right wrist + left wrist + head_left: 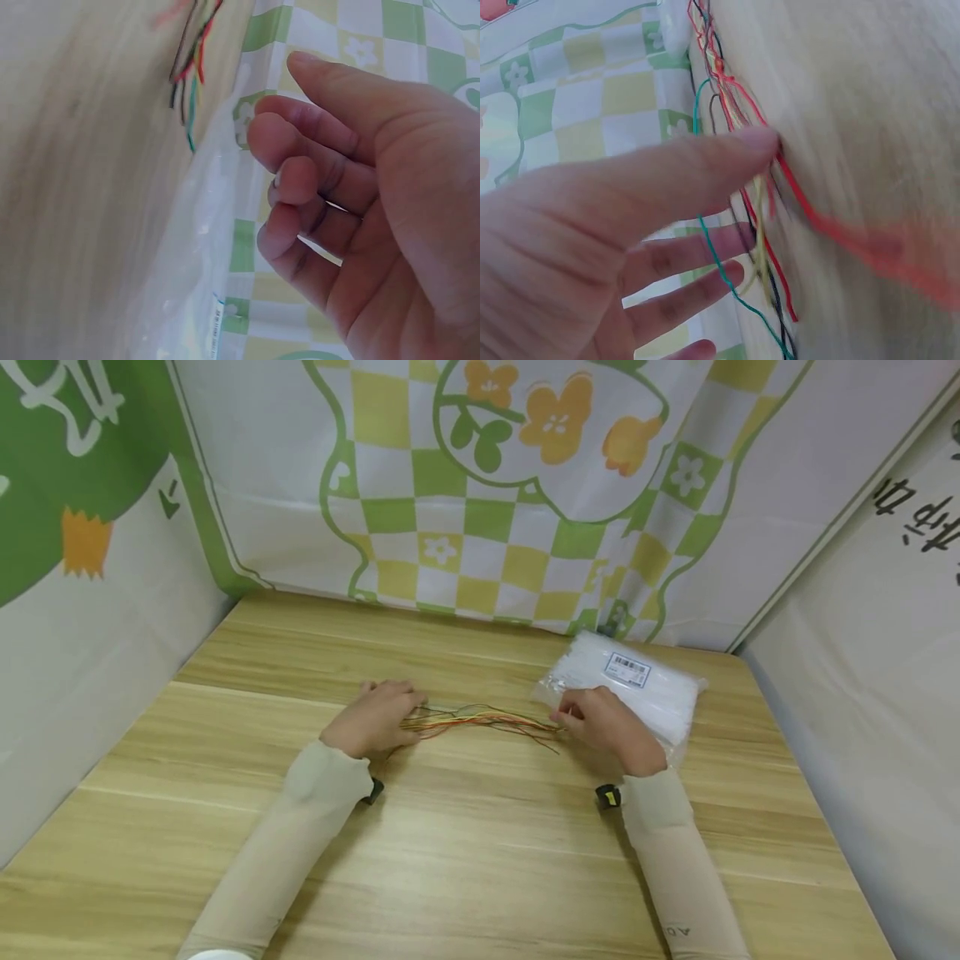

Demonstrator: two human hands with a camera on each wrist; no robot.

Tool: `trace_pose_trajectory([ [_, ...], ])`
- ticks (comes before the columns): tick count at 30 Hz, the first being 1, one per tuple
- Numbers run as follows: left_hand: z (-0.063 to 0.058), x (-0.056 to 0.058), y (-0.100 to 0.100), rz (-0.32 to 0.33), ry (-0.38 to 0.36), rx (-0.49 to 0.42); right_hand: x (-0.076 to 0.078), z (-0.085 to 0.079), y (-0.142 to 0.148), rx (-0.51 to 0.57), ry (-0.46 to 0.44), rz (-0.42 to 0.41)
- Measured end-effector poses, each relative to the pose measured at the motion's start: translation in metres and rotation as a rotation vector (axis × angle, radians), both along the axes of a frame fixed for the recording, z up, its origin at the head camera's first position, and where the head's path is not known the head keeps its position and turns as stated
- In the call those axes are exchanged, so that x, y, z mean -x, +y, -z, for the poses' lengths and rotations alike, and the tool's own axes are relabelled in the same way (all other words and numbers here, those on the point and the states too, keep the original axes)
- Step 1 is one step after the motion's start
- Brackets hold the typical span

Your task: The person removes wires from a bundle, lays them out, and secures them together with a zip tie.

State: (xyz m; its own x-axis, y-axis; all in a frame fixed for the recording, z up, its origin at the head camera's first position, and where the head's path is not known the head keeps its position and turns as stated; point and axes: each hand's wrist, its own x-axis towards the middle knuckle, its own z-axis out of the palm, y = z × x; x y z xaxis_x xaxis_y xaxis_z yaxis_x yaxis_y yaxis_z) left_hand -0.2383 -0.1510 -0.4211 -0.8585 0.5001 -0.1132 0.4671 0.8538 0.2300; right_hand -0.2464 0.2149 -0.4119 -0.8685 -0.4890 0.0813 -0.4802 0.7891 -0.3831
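A loose bundle of thin wires (487, 719) in red, yellow, black and green lies across the wooden table between the two hands. At its left end is my left hand (375, 720). In the left wrist view its thumb (735, 154) touches the red wire, while the other fingers stretch apart behind the strands. My right hand (606, 727) hovers by the right end of the bundle, beside a clear plastic bag. Its fingers (292, 180) are loosely bent in the right wrist view, with nothing between them, and the wire ends (191, 97) lie apart from them.
The clear plastic bag (660, 689) of white contents bears a barcode label (627, 670) and lies at the back right. A patterned curtain (465, 527) hangs along the table's back edge. White cloth walls flank the wooden table (480, 860).
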Motion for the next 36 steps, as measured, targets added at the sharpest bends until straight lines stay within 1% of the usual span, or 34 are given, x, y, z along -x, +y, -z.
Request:
trace_pose_trajectory([
  [4, -0.003, -0.002, -0.001, 0.011, 0.018, -0.002, -0.002, -0.006, 0.001, -0.005, -0.004, 0.007],
  [7, -0.004, -0.002, 0.0, 0.026, 0.022, 0.004, -0.005, -0.012, 0.005, -0.01, -0.033, 0.022],
  [11, -0.007, 0.0, 0.007, 0.059, 0.044, 0.046, -0.008, -0.021, 0.016, -0.042, -0.054, 0.056],
  [14, -0.012, 0.002, 0.015, 0.085, 0.057, 0.086, -0.006, -0.029, 0.023, -0.093, -0.03, 0.076],
  [17, -0.016, 0.004, 0.022, 0.096, 0.028, 0.096, -0.002, -0.034, 0.028, -0.142, -0.013, 0.077],
  [22, -0.015, 0.008, 0.031, 0.088, -0.055, 0.089, 0.007, -0.039, 0.03, -0.217, -0.007, 0.074],
  [26, -0.013, 0.01, 0.036, 0.098, -0.071, 0.099, 0.014, -0.039, 0.033, -0.247, 0.008, 0.076],
  [28, -0.012, 0.011, 0.037, 0.109, -0.057, 0.104, 0.018, -0.037, 0.034, -0.248, 0.015, 0.066],
  [31, -0.011, 0.013, 0.038, 0.127, -0.014, 0.103, 0.026, -0.034, 0.034, -0.256, 0.021, 0.043],
  [33, -0.009, 0.015, 0.038, 0.147, 0.025, 0.094, 0.032, -0.03, 0.035, -0.268, 0.029, 0.046],
  [36, -0.006, 0.017, 0.037, 0.172, 0.065, 0.066, 0.041, -0.023, 0.034, -0.286, 0.035, 0.054],
])
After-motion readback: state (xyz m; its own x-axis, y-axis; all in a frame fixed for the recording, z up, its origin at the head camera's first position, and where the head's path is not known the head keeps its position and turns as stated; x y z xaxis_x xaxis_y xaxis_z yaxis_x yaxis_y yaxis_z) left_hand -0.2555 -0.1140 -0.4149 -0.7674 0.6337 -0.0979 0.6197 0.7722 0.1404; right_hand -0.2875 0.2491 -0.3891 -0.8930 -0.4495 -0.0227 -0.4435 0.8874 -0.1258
